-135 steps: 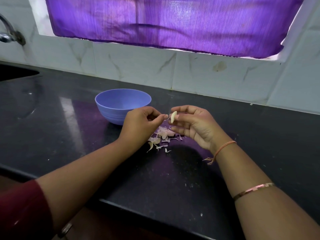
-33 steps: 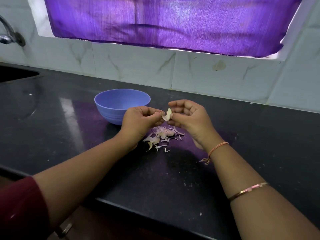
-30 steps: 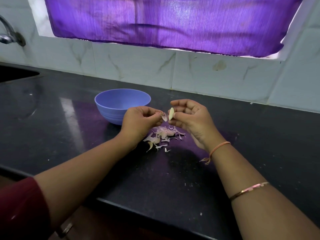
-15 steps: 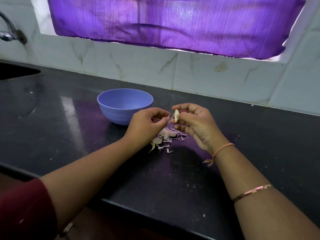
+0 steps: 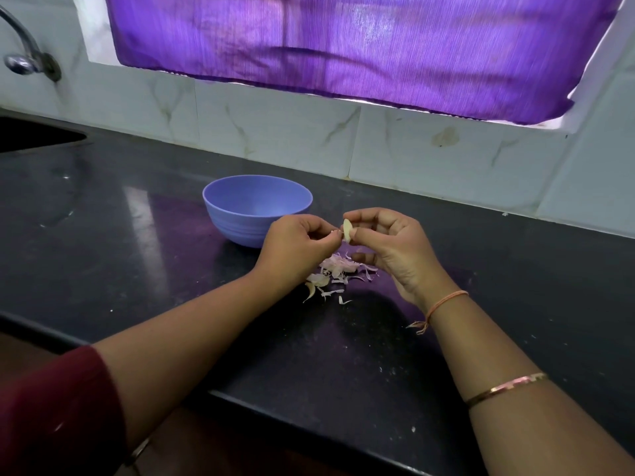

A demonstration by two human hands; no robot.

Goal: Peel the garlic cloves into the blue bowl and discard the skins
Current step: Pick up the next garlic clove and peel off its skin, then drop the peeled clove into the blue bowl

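Glossy black stone counter [image 5: 137, 269], smooth plastic bowl [image 5: 240, 228], purple cloth curtain [image 5: 378, 46]

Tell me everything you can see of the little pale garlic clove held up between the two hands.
The garlic clove is small, smooth and pale cream, and looks mostly bare of skin. It stands roughly upright in the air above the dark countertop, just right of the blue bowl. The right hand pinches it between thumb and fingertips. The left hand pinches a scrap of skin at its left edge.
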